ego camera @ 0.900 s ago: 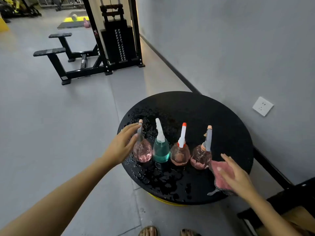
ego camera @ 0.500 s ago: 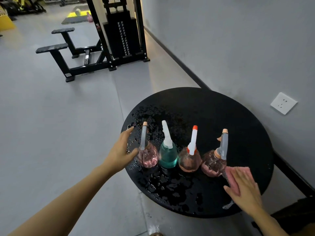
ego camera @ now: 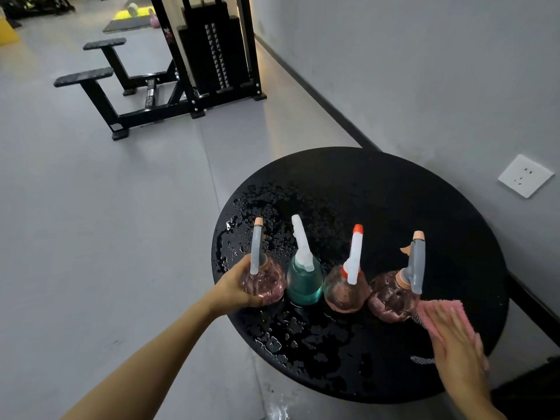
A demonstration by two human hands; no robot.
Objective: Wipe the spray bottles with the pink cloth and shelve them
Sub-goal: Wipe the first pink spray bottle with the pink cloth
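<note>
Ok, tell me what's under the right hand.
The pink cloth lies under the right hand, flat on the wet black table. The hand covers most of it; its near part cannot be seen.

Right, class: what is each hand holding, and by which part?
The left hand grips the leftmost pink spray bottle round its bulbous body. The right hand holds nothing: it lies flat on the pink cloth.

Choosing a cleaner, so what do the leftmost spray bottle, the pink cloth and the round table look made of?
Leftmost spray bottle: probably clear pink plastic, glossy; you see through it. Its sprayer looks matte grey plastic. Pink cloth: soft ribbed fabric, perhaps microfibre. Round table: hard black top, finely textured; water beads on it, material unclear.
</note>
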